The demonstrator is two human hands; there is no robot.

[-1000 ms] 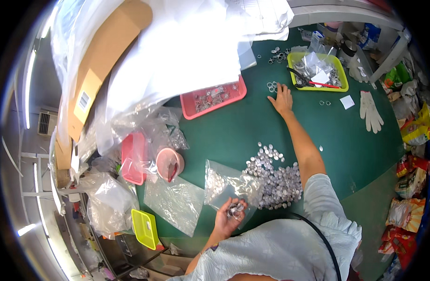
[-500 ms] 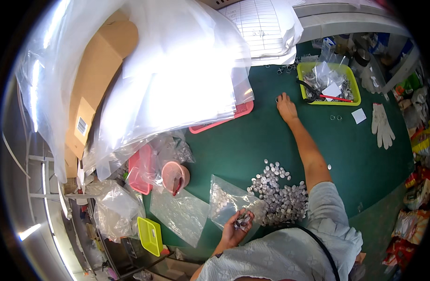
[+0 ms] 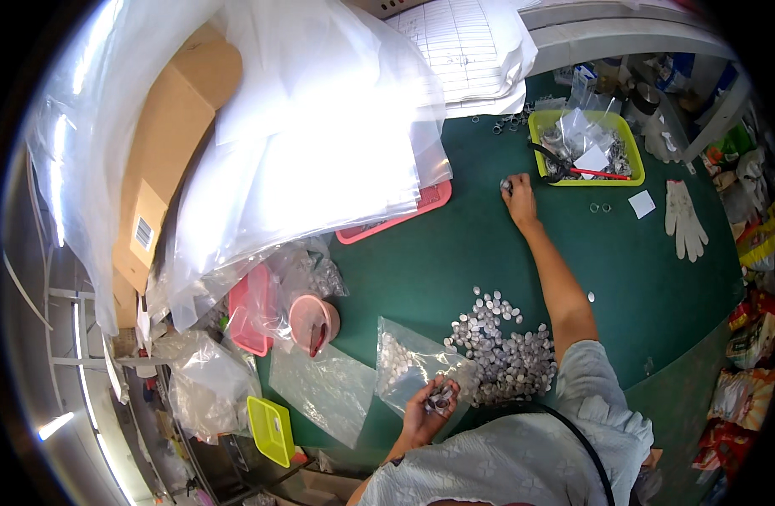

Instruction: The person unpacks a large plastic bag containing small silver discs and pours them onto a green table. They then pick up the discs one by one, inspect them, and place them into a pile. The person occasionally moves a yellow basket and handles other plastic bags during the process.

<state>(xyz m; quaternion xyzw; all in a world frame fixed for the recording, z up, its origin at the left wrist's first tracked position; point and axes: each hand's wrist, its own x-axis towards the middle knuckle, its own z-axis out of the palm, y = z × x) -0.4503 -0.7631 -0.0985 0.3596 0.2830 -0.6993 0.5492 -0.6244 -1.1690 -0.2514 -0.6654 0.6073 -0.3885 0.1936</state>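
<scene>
My left hand (image 3: 422, 415) is closed loosely around several small silvery oval pieces (image 3: 441, 400), close to my body. Just beyond it lies a clear plastic bag (image 3: 404, 361) with more pale ovals inside. To the right spreads a heap of the same oval pieces (image 3: 514, 361), its near edge by my shirt. My right arm stretches far across the green table. At its end my right hand (image 3: 521, 204) pinches a small silvery piece (image 3: 506, 185), too small to make out fully, left of a yellow-green tray (image 3: 637, 173).
Small metal rings and red-handled pliers (image 3: 598, 174) lie in the tray. Two rings (image 3: 601, 207), a white card (image 3: 641, 204) and a glove (image 3: 684, 221) lie nearby. Leftward stand a pink cup (image 3: 314, 322), an empty plastic bag (image 3: 320, 384) and large plastic sheets (image 3: 320, 160).
My right hand has drawn slightly nearer and to the right, and the silvery piece at its fingertips shows more plainly. My left hand stays put. The whole view has shifted a little.
</scene>
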